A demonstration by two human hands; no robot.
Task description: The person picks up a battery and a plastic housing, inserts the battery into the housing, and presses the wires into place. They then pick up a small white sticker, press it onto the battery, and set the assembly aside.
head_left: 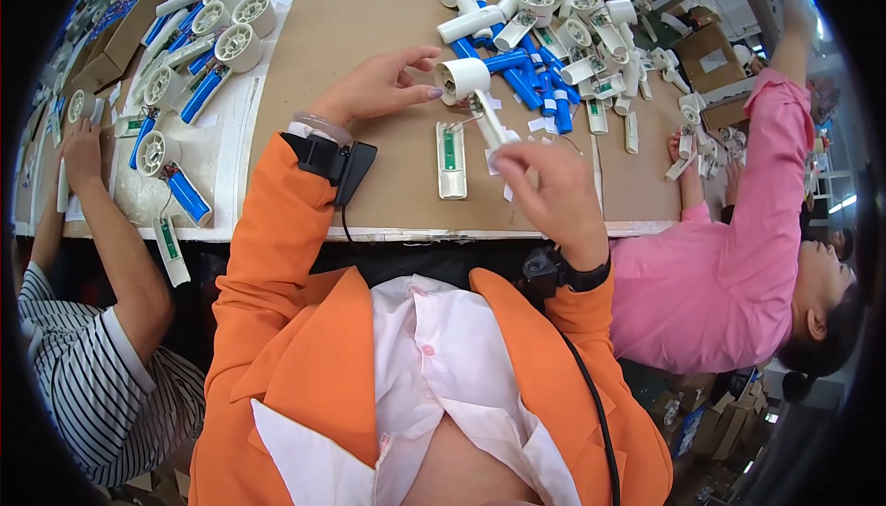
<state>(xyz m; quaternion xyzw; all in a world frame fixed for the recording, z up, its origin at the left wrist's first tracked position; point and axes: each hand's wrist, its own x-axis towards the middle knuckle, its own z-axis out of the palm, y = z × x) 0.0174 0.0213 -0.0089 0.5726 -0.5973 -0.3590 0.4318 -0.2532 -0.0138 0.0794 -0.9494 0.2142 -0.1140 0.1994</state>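
A white round fan head (461, 80) is at the middle of the cardboard work surface, with a narrow white handle piece (487, 120) running down from it. The fingertips and thumb of my left hand (388, 86) close on the fan head's left rim. My right hand (554, 194) pinches the lower end of the handle piece between thumb and fingers. Just below the fan head lies a white handle shell (451, 161) with a green circuit board inside, open side up. Thin wires run between this shell and the fan head.
Blue cylindrical batteries (521, 86) and a heap of white fan parts (574, 35) lie at the far right. More fan heads with blue cells (238, 47) stand at left, beside a cardboard box (120, 40). A co-worker in stripes (101, 358) sits left, another in pink (711, 275) right.
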